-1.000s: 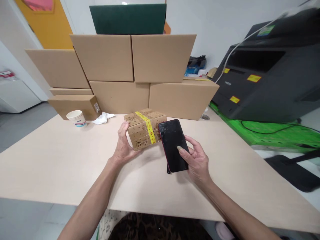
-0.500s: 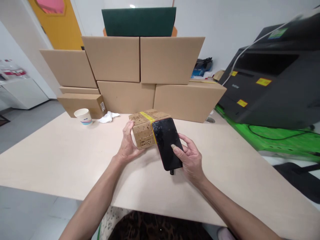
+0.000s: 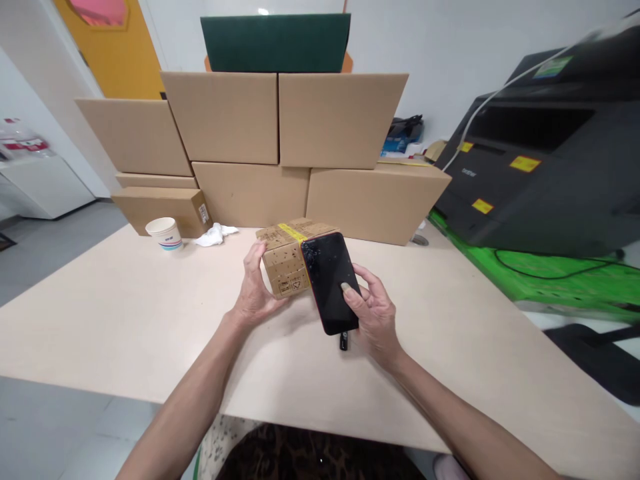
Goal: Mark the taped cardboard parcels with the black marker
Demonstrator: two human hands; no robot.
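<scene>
Compared with a second earlier, the phone, gripped by the right hand, has been shifted left across the small box, and most of the yellow tape is now hidden. The box, mid-table, is gripped at its left side by the left hand; its contents are concealed. A paper cup is placed far left; its contents cannot be seen. Larger cartons are stacked behind.

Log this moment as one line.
left hand: holds small taped box | right hand: holds dark-screened phone, partly hiding box | table: paper cup, crumpled tissue, stacked cartons
</scene>
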